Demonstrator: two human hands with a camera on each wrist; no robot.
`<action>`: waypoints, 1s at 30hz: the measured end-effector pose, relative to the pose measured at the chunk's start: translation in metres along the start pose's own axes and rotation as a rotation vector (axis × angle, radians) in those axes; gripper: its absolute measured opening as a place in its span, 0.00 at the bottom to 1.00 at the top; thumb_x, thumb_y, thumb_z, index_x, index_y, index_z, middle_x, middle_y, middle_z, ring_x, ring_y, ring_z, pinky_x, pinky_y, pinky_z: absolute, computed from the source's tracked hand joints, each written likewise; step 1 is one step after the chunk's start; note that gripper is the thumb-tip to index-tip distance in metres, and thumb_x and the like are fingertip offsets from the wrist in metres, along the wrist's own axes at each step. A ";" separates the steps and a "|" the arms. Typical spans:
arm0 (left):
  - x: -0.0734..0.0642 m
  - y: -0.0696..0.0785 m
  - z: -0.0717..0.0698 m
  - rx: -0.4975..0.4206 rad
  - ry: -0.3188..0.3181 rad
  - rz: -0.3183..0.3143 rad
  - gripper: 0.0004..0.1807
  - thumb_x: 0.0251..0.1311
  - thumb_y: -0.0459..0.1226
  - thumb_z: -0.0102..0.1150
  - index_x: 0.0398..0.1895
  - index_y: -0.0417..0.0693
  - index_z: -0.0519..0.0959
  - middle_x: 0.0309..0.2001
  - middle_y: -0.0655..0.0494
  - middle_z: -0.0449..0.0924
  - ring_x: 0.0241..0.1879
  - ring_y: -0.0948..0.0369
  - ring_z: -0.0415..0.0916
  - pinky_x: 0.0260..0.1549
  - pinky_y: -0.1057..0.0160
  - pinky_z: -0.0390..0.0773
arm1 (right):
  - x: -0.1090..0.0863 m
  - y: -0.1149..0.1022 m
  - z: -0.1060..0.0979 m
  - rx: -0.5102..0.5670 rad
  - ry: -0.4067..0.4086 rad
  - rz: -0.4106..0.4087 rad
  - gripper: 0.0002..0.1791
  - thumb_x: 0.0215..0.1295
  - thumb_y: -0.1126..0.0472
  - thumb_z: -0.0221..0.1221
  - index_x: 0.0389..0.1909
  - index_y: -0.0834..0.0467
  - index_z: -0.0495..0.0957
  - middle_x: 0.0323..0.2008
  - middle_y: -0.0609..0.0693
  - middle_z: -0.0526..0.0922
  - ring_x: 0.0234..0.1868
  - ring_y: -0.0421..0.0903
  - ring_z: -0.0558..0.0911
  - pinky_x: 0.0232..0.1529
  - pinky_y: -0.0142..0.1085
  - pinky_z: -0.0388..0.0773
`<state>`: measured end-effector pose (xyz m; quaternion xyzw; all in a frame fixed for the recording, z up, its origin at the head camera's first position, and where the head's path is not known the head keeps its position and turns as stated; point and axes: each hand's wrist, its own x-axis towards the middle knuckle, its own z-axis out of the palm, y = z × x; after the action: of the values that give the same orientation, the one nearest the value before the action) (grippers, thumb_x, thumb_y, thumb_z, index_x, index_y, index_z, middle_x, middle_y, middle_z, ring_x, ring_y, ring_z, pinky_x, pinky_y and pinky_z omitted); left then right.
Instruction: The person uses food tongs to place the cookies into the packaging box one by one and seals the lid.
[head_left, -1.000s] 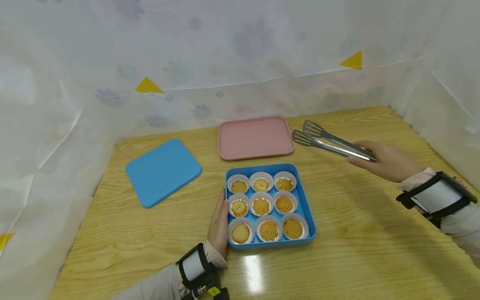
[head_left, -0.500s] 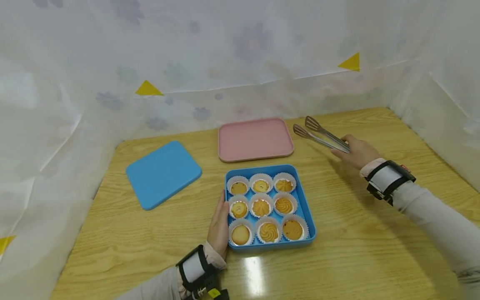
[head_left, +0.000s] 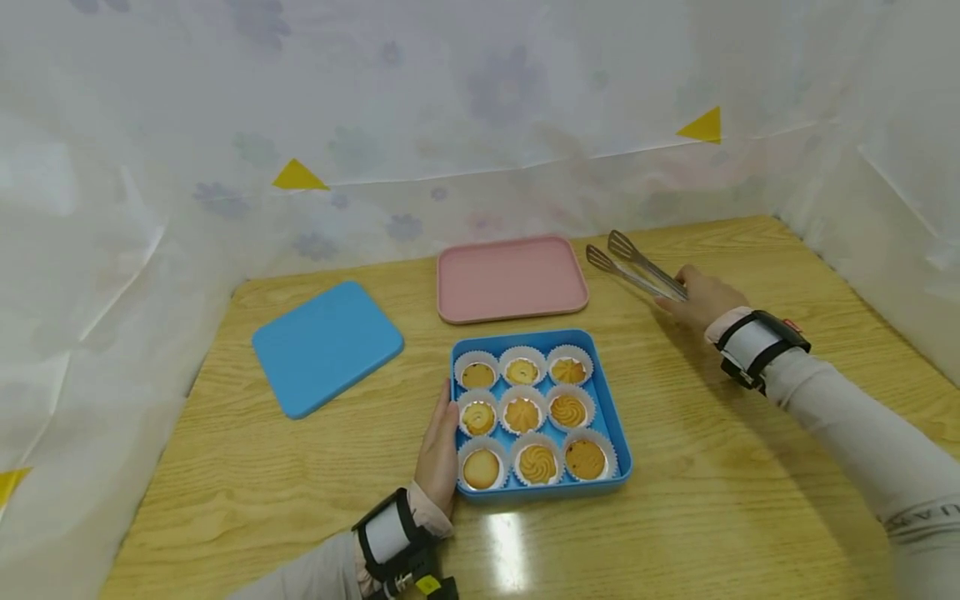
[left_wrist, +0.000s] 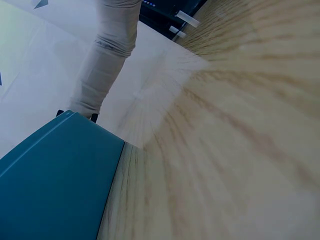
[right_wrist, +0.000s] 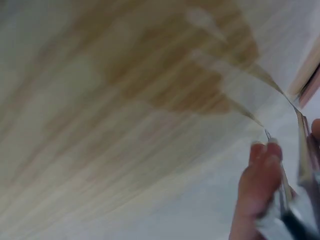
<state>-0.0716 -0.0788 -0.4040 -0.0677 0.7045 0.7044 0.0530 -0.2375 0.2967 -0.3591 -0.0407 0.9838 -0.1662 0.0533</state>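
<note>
A blue box [head_left: 619, 446] holds several cookies in white paper cups, such as a swirled cookie [head_left: 537, 463] at its near side. My left hand [head_left: 437, 454] rests along the box's left wall with its fingers straight. In the left wrist view, the box's side [left_wrist: 55, 185] fills the lower left, and the hand itself is out of sight. Over at the right, my right hand [head_left: 703, 298] grips metal tongs [head_left: 645, 271] near the closed end. Their slotted tips stand apart, pointing left toward the pink tray [head_left: 457, 313], low over the table.
A blue lid [head_left: 327, 350] lies on the wooden table [head_left: 300, 492] to the left of the box. The pink tray sits behind the box, close to the back edge. Pale patterned sheeting [head_left: 450, 92] with yellow triangles encloses the back and sides.
My right hand has moved left and a little farther back with the tongs, coming down closer to the table. The left hand and the box have stayed in place.
</note>
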 end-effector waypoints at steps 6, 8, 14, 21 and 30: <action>0.000 -0.001 0.001 -0.015 0.001 0.001 0.29 0.78 0.44 0.31 0.78 0.48 0.46 0.78 0.49 0.44 0.76 0.48 0.36 0.72 0.41 0.39 | 0.005 0.002 0.003 -0.064 -0.019 -0.052 0.26 0.66 0.48 0.56 0.42 0.70 0.67 0.24 0.59 0.75 0.20 0.51 0.72 0.18 0.38 0.64; 0.000 -0.001 0.001 -0.018 0.001 0.000 0.29 0.78 0.43 0.30 0.78 0.48 0.46 0.78 0.49 0.44 0.76 0.48 0.36 0.72 0.41 0.38 | 0.006 0.000 0.002 -0.084 -0.035 -0.064 0.24 0.66 0.48 0.57 0.38 0.69 0.67 0.23 0.58 0.74 0.20 0.50 0.71 0.18 0.37 0.64; 0.000 0.000 0.002 -0.013 0.002 0.004 0.29 0.78 0.43 0.30 0.78 0.48 0.46 0.78 0.49 0.43 0.76 0.48 0.36 0.72 0.41 0.38 | 0.006 -0.002 -0.003 -0.084 -0.084 -0.056 0.24 0.67 0.48 0.56 0.37 0.69 0.66 0.23 0.57 0.72 0.20 0.50 0.70 0.19 0.37 0.64; 0.001 0.000 0.003 -0.017 -0.001 0.009 0.29 0.78 0.43 0.31 0.78 0.46 0.46 0.78 0.48 0.44 0.76 0.48 0.37 0.72 0.41 0.39 | 0.007 -0.003 -0.005 -0.087 -0.115 -0.027 0.26 0.68 0.48 0.56 0.40 0.71 0.66 0.23 0.59 0.74 0.20 0.50 0.72 0.19 0.38 0.66; 0.006 0.005 -0.002 -0.029 0.011 -0.041 0.30 0.75 0.43 0.37 0.77 0.47 0.49 0.77 0.49 0.46 0.76 0.49 0.39 0.73 0.43 0.41 | 0.010 -0.006 -0.006 -0.094 -0.151 -0.011 0.37 0.66 0.42 0.57 0.47 0.77 0.66 0.29 0.65 0.77 0.23 0.52 0.75 0.21 0.40 0.70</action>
<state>-0.0777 -0.0807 -0.4005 -0.0868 0.6931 0.7128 0.0628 -0.2474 0.2922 -0.3528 -0.0607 0.9835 -0.1167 0.1244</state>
